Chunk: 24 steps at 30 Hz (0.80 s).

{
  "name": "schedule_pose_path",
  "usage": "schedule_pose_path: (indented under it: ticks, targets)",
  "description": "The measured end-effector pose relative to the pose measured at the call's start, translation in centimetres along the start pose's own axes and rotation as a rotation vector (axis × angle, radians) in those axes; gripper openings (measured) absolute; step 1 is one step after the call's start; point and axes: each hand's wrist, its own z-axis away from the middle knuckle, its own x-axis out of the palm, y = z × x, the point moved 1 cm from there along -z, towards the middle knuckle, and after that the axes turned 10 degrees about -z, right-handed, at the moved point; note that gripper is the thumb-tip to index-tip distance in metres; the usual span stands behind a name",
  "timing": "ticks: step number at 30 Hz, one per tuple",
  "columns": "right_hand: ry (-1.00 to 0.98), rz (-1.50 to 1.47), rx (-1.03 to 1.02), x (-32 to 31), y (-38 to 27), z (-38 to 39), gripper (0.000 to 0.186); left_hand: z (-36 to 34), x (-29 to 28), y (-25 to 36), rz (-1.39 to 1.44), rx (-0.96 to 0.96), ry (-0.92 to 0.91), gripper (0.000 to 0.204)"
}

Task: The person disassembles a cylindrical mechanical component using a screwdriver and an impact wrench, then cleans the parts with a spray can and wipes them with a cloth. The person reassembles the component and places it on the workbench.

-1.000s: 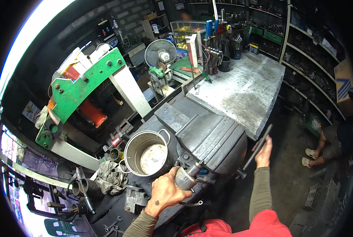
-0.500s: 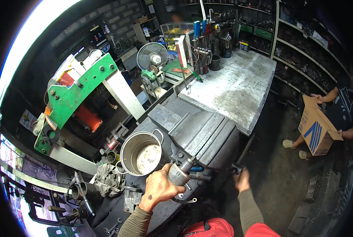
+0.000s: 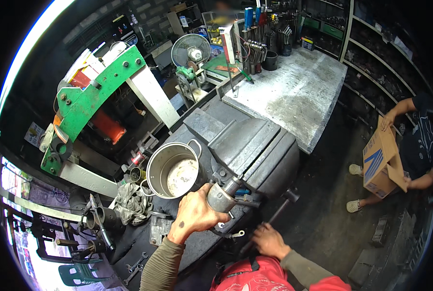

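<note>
My left hand (image 3: 197, 212) is closed round a metal cylinder (image 3: 221, 198). A narrower shaft (image 3: 233, 184) extends from the cylinder to the jaws of a large dark bench vise (image 3: 255, 157); whether the jaws touch it I cannot tell. The vise handle (image 3: 280, 210), a long bar, slants down toward me. Over its lower part lies my right hand (image 3: 271, 241), fingers apart and slightly blurred, not wrapped round it. Beside my left hand stands a two-handled metal pot (image 3: 170, 170), stained inside. Wrenches (image 3: 237, 234) lie on the bench below the cylinder.
A crumpled grey rag (image 3: 131, 203) and a metal block (image 3: 160, 229) lie left on the bench. Beyond the vise is a metal-topped table (image 3: 294, 92) with tools. A green press frame (image 3: 100, 92) rises left. At right, another person holds a cardboard box (image 3: 382, 162).
The vise handle has swung round toward me, and my right hand has moved down and left with it. My left hand keeps hold of the cylinder. The other person's box has tilted.
</note>
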Motion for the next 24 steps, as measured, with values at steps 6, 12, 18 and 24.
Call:
schedule_pose_path:
  ticks: [6, 12, 18, 24]
  targets:
    - [1.489, -2.017, 0.889, -5.2, 16.2, -2.6, 0.048, 0.6, -0.5, 0.8, -0.025, 0.024, 0.012, 0.086]
    - [1.301, -1.288, 0.279, -23.1, 9.1, -8.1, 0.044, 0.6, -0.5, 1.2, -0.037, 0.013, 0.009, 0.086]
    - [0.273, -0.105, -0.153, -7.8, -3.0, -4.1, 0.031, -0.2, 0.5, 0.9, -0.089, -0.006, 0.016, 0.088]
    - [0.383, -0.280, -0.075, -12.9, -1.2, -4.7, 0.025, -0.3, 1.0, 1.1, -0.059, -0.064, 0.027, 0.091]
